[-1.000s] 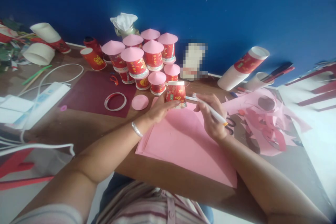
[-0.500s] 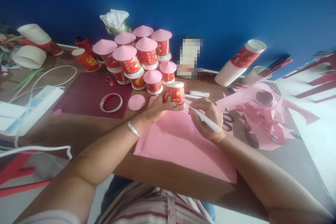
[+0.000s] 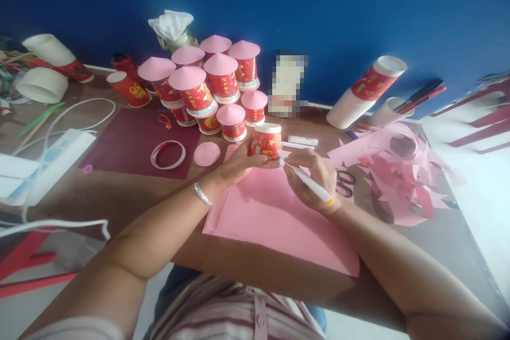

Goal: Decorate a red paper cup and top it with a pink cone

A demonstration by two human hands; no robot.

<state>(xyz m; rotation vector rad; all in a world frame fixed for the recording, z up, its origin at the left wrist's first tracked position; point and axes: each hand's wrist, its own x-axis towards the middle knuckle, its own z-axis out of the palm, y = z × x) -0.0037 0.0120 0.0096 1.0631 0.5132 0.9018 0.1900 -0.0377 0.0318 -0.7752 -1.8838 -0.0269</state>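
Observation:
A red paper cup (image 3: 266, 144) stands upside down on a pink sheet of paper (image 3: 279, 218) near the table's middle. My left hand (image 3: 238, 164) is closed on the cup's side and holds it down. My right hand (image 3: 313, 179) grips a white pen (image 3: 306, 181) with an orange end, and the pen's tip touches the paper at the cup's rim. A cut pink paper disc (image 3: 206, 153) lies just left of the sheet.
Several red cups with pink cone lids (image 3: 207, 85) are stacked behind. A tape ring (image 3: 168, 153) lies on a maroon mat (image 3: 131, 141). Scissors (image 3: 345, 180) and pink paper scraps (image 3: 398, 170) lie to the right, a power strip (image 3: 56, 159) to the left, and cup stacks (image 3: 366, 90) by the blue wall.
My right hand has drawn in toward the cup, bringing the pen's tip to the cup's rim. The left hand stays on the cup.

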